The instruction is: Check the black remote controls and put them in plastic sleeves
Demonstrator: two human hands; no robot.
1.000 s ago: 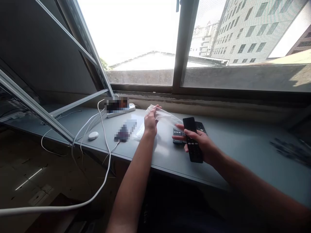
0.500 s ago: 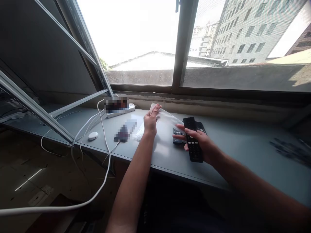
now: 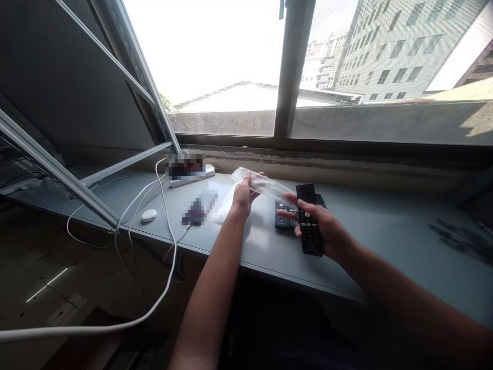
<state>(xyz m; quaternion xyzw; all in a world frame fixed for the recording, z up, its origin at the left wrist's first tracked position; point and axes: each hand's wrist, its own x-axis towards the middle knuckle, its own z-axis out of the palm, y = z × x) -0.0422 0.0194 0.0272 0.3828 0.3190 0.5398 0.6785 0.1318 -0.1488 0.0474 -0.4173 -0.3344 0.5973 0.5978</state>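
My right hand (image 3: 321,221) is closed around a black remote control (image 3: 310,236), held upright above the table with its buttons facing me. A clear plastic bag (image 3: 271,186) stretches between my two hands. My left hand (image 3: 244,195) grips the bag near its left end, and the fingers of my right hand touch its other end. Behind and under the right hand lie more black remote controls (image 3: 282,221), partly hidden. More clear plastic bags (image 3: 224,208) lie flat on the table left of my left hand.
On the grey table (image 3: 265,257) a phone-like device (image 3: 198,208), blurred out, lies with a cable plugged in. A white round puck (image 3: 149,216), a white power strip (image 3: 192,178) and loose white cables (image 3: 169,277) are at the left. Dark items (image 3: 460,239) lie at the far right.
My left hand has moved slightly right and down along the bag, which now spreads flatter. The remote in my right hand has shifted slightly to the right.
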